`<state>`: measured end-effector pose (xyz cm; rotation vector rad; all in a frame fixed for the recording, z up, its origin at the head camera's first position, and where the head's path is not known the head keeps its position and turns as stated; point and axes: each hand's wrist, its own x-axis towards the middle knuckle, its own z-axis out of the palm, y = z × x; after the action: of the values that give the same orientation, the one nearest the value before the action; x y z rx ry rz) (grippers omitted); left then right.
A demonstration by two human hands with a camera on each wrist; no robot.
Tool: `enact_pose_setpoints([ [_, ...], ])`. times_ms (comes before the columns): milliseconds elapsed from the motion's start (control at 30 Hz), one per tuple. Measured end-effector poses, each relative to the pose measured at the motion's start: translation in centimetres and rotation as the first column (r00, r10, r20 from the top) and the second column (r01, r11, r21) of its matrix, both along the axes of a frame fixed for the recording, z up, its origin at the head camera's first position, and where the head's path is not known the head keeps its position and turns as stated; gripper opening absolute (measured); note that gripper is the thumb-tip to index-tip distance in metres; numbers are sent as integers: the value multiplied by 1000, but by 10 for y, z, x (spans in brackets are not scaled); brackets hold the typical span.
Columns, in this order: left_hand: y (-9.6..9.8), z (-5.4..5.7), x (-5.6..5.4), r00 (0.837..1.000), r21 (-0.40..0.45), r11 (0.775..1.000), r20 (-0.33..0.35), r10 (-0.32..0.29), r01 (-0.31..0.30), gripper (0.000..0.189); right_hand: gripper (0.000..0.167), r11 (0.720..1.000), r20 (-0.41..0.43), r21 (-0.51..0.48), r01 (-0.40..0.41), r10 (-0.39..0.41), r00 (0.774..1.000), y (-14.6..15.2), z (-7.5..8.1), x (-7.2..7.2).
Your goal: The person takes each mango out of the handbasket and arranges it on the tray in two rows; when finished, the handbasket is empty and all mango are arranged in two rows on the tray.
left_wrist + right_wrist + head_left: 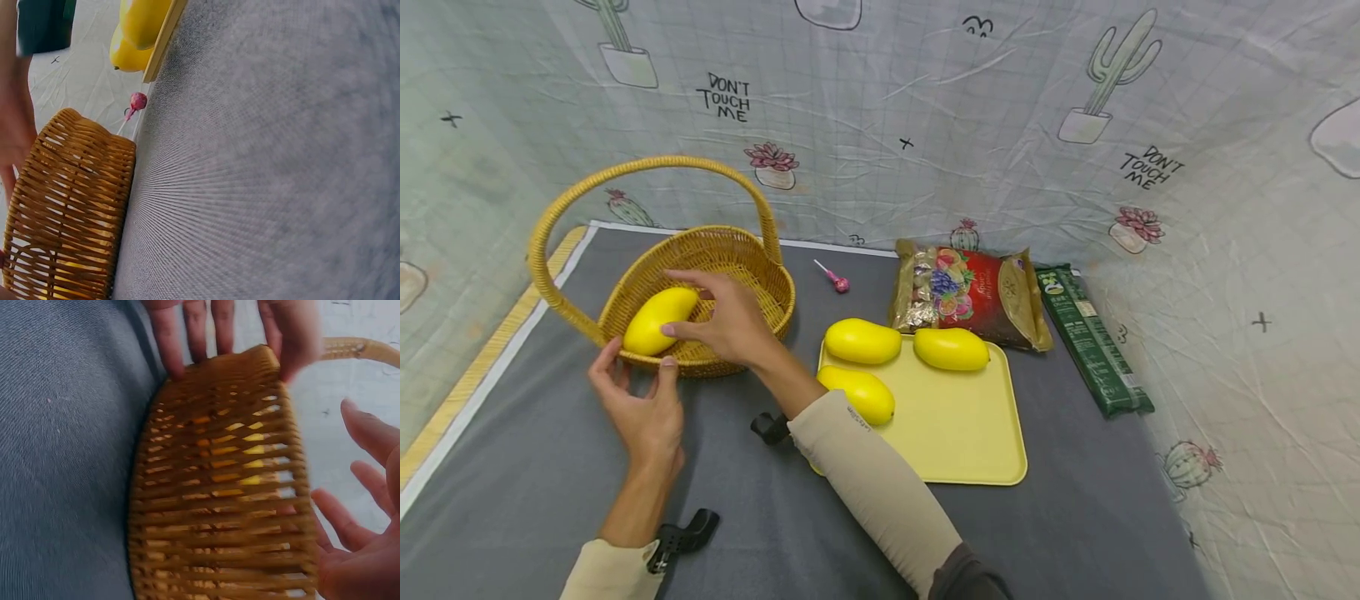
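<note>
A woven basket with a tall arched handle stands at the left of the table. One yellow mango lies inside, against the basket's near left wall. My left hand holds the near left end of the basket, fingers and thumb set apart along its rim. Over the inside of the basket, my right hand has its fingers spread, with the thumb at the mango's side. In the right wrist view, the spread right fingers show beyond the weave, not wrapped round the mango.
On a yellow tray right of the basket lie three more mangoes. A pink lollipop lies between basket and candy bag. Farther right is a green packet. A patterned cloth hangs behind.
</note>
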<state>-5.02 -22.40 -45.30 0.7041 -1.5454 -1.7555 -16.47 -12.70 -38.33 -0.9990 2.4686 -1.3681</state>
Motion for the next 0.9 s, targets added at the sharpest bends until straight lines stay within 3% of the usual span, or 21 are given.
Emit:
enact_pose_setpoints([
  [333,-1,4,0,1000,-4,1000,-8,-19,19,64,68,989,52,134,68,-76,996,-31,-4,-5],
  [567,0,4,2,1000,-10,1000,9,-27,27,65,67,954,31,280,106,-119,992,-45,-8,-9],
  [900,0,2,4,1000,-22,1000,0,-13,13,66,62,922,75,368,118,-156,985,-63,-11,-6],
])
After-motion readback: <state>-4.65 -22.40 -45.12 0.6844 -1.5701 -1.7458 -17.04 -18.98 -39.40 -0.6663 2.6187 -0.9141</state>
